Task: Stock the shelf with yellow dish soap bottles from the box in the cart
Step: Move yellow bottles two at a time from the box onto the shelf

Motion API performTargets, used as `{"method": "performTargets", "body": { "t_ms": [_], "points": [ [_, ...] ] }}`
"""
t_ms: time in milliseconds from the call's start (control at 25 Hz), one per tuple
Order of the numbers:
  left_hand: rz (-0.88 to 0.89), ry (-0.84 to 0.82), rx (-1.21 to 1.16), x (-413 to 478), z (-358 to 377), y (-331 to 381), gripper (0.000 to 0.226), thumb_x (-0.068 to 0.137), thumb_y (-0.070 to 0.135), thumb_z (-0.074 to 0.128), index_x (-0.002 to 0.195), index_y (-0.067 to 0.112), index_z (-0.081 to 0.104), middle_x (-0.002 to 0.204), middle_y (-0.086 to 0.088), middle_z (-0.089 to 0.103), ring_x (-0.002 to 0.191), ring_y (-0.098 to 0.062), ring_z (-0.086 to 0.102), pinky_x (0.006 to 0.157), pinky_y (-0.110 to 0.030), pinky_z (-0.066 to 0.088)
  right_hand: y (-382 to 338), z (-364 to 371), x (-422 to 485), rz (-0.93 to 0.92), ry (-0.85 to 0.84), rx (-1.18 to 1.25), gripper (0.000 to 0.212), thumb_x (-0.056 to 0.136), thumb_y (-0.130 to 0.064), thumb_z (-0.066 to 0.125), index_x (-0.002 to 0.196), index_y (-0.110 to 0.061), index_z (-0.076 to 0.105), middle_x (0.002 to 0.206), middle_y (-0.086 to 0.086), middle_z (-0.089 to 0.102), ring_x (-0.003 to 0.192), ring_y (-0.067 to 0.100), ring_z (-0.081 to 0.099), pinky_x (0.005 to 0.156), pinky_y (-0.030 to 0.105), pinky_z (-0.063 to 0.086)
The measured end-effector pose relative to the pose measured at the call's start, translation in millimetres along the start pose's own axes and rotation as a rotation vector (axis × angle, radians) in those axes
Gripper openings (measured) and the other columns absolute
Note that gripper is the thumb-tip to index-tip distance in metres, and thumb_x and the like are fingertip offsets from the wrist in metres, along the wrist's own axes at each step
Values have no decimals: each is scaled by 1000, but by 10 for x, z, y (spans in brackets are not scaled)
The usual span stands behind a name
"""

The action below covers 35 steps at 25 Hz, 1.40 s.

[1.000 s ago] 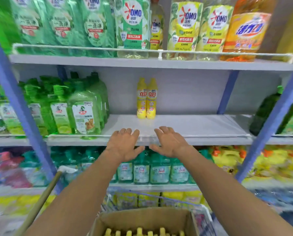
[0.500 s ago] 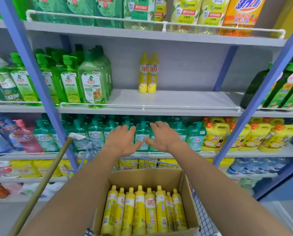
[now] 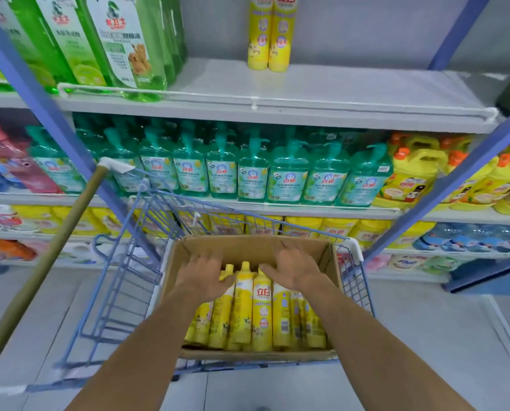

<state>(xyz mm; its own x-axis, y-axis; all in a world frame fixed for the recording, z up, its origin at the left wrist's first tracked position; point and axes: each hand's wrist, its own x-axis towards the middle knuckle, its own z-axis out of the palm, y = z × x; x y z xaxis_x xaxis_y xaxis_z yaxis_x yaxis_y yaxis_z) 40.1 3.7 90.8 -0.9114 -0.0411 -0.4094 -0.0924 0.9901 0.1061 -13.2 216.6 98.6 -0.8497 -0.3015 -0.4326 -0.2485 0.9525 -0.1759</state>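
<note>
Lying packed side by side in the cardboard box (image 3: 247, 247), the yellow bottles (image 3: 252, 310) point their caps away from the person, toward the shelving. Each is slim and bright yellow with a nozzle cap and a printed label; one shows a red logo. The box sits in the basket of a blue wire cart (image 3: 120, 280). Two more of the same kind, the standing pair (image 3: 270, 37), are upright and touching at the back of the grey shelf (image 3: 351, 93) above, their tops cut off by the upper edge.

Both forearms reach down into the box. The left hand (image 3: 201, 277) is palm down with fingers spread over the cap ends on the left. The right hand (image 3: 295, 269) spreads the same way on the right, with both thumbs turned inward. Neither hand has closed round a bottle. Motion blur hides whether the fingertips touch the caps, and the hands cover several bottle necks.

Green bottles (image 3: 123, 46) stand at the shelf's left end, and a wooden pole (image 3: 38, 271) slants beside the cart.
</note>
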Motion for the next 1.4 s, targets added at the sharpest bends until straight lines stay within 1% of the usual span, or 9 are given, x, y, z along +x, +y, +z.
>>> {"method": "performTargets", "body": {
  "t_ms": [120, 280, 480, 640, 720, 880, 1080, 1240, 1400],
  "points": [
    [-58, -60, -52, 141, 333, -225, 78, 89, 68, 49, 149, 21, 32, 140, -11, 47, 129, -35, 48, 102, -47, 45, 130, 348, 146, 47, -68, 32, 64, 98, -58, 47, 138, -8, 50, 149, 13, 38, 138, 35, 35, 103, 49, 46],
    [-104, -136, -126, 410, 702, -523, 79, 92, 62, 51, 151, 16, 28, 144, -16, 45, 130, -37, 46, 98, -46, 46, 233, 769, 394, 125, -122, 54, 75, 97, -58, 48, 153, -11, 31, 152, 14, 37, 139, 34, 37, 104, 48, 45],
    [-235, -249, -287, 780, 1192, -743, 76, 86, 57, 64, 138, 9, 38, 136, -16, 49, 121, -36, 54, 91, -42, 50, 396, 1315, 676, 270, -172, 151, 68, 98, -59, 46, 145, -9, 38, 144, 14, 43, 135, 33, 41, 102, 46, 46],
    [-355, -215, -314, 989, 1425, -757, 65, 80, 52, 73, 121, 7, 50, 118, -14, 60, 107, -33, 61, 75, -35, 46, 512, 1713, 807, 409, -246, 311, 73, 94, -49, 61, 148, -9, 33, 146, 13, 40, 134, 33, 45, 104, 46, 48],
    [-397, -216, -294, 1082, 1447, -738, 54, 82, 43, 72, 117, 7, 53, 116, -15, 62, 104, -33, 61, 72, -34, 43, 528, 1829, 876, 484, -201, 393, 73, 91, -42, 68, 147, -9, 33, 143, 15, 41, 130, 34, 49, 103, 45, 49],
    [-458, -208, -238, 1213, 1537, -722, 49, 81, 28, 70, 120, 5, 53, 119, -17, 60, 108, -36, 60, 77, -36, 43, 576, 2019, 1026, 574, -123, 462, 81, 80, -39, 81, 138, -5, 36, 133, 19, 51, 122, 37, 55, 97, 46, 52],
    [-517, -173, -229, 1227, 1579, -684, 49, 79, 29, 74, 117, 5, 56, 118, -17, 62, 108, -35, 61, 77, -36, 45, 647, 2092, 1078, 610, -58, 561, 77, 68, -40, 89, 122, -8, 44, 117, 13, 63, 109, 33, 63, 73, 33, 47],
    [-527, -173, -247, 1154, 1549, -671, 44, 80, 32, 75, 113, 9, 58, 117, -14, 63, 107, -33, 62, 79, -36, 46, 637, 2079, 1016, 611, -35, 572, 75, 66, -39, 90, 119, -8, 47, 116, 11, 66, 111, 32, 63, 78, 36, 52],
    [-528, -210, -339, 1098, 1608, -689, 37, 82, 34, 76, 108, 12, 61, 111, -8, 67, 104, -30, 64, 83, -36, 51, 621, 2086, 944, 631, -28, 599, 72, 68, -34, 90, 119, -7, 48, 114, 11, 68, 107, 30, 65, 71, 30, 45]
  ]
}}
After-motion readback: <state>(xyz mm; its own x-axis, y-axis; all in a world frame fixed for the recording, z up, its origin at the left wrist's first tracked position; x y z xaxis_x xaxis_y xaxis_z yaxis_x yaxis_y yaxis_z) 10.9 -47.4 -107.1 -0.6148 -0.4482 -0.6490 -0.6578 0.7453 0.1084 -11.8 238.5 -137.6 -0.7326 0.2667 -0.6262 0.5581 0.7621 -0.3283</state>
